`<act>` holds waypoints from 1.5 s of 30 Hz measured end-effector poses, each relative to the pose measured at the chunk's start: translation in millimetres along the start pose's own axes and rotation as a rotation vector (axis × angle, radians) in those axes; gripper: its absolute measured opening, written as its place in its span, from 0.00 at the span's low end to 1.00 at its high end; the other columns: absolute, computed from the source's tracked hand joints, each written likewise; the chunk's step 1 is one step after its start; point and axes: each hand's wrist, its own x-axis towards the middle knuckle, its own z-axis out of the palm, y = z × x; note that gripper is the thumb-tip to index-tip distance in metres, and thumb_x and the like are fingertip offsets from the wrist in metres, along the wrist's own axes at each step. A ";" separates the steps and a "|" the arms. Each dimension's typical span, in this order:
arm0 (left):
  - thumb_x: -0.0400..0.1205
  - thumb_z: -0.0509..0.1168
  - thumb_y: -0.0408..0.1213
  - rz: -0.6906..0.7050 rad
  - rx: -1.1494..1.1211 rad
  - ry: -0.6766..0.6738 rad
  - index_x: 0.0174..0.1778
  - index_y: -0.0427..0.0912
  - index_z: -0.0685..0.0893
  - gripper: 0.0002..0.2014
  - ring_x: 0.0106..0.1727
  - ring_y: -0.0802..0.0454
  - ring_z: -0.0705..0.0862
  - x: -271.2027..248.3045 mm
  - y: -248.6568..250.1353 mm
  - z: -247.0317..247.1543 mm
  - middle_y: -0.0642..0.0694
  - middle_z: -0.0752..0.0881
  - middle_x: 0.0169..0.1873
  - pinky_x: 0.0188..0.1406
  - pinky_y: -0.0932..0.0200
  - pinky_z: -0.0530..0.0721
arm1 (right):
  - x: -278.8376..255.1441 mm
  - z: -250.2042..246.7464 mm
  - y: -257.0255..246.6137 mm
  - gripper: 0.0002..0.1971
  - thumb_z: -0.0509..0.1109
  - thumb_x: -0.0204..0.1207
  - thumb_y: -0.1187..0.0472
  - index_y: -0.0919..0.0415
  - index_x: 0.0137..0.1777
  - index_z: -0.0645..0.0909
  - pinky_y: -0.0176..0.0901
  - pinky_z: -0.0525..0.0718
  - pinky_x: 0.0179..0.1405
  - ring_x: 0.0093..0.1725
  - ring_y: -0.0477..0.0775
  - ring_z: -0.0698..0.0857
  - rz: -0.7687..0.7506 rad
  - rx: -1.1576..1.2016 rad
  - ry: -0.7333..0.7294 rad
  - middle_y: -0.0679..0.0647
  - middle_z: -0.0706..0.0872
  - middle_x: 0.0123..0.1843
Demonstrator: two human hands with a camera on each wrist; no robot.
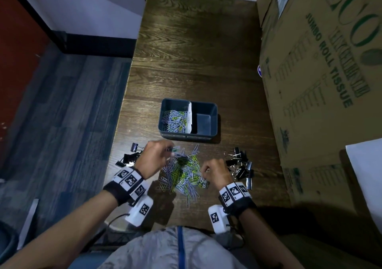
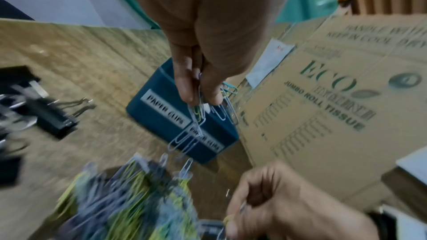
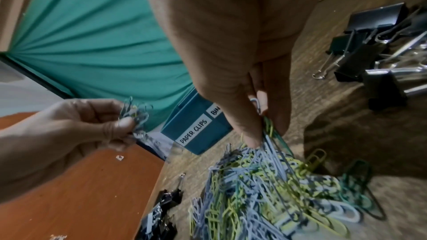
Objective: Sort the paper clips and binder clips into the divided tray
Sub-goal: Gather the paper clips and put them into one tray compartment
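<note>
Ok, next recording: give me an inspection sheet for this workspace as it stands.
Surface: dark wood-grain table.
Tray: divided; left compartment holds paper clips, right compartment bare.
Paper clips: loose pile on the table between the hands.
Binder clips: black; one group right of the pile, another left; none in the tray.
Clutter: nothing seen.
Left hand: pinches a bunch of paper clips above the pile.
Right hand: pinches paper clips at the pile's edge.
Cables: dark cable by the left wrist camera.
Surroundings: cardboard boxes on the right, carpet floor on the left.
</note>
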 end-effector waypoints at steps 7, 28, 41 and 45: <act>0.79 0.71 0.35 0.003 -0.042 0.215 0.52 0.41 0.87 0.07 0.36 0.63 0.83 54.4 45.6 -57.0 0.51 0.86 0.39 0.34 0.72 0.79 | 0.2 -24.9 -13.7 0.08 0.77 0.74 0.69 0.57 0.36 0.90 0.42 0.90 0.48 0.39 0.43 0.90 -0.128 0.088 0.084 0.48 0.92 0.39; 0.80 0.69 0.43 -0.178 0.165 -0.067 0.53 0.48 0.81 0.08 0.53 0.46 0.83 20.4 -38.1 44.5 0.47 0.83 0.50 0.50 0.49 0.84 | 61.2 -100.7 -103.2 0.16 0.82 0.71 0.58 0.56 0.58 0.88 0.45 0.88 0.51 0.48 0.52 0.90 -0.319 0.187 0.438 0.52 0.92 0.50; 0.83 0.53 0.63 -0.039 0.441 -0.593 0.84 0.46 0.39 0.43 0.84 0.42 0.38 -5.6 -29.9 82.7 0.42 0.35 0.83 0.80 0.33 0.52 | 31.1 17.7 -4.7 0.42 0.73 0.78 0.52 0.56 0.86 0.54 0.63 0.59 0.81 0.85 0.61 0.57 -0.023 -0.119 0.002 0.54 0.52 0.89; 0.79 0.43 0.69 0.065 0.427 -0.620 0.85 0.45 0.46 0.43 0.84 0.42 0.43 -15.0 -27.3 83.0 0.42 0.41 0.84 0.79 0.34 0.54 | 38.5 33.7 -0.6 0.49 0.74 0.75 0.55 0.50 0.88 0.46 0.59 0.52 0.84 0.88 0.55 0.44 -0.120 -0.176 -0.104 0.51 0.39 0.89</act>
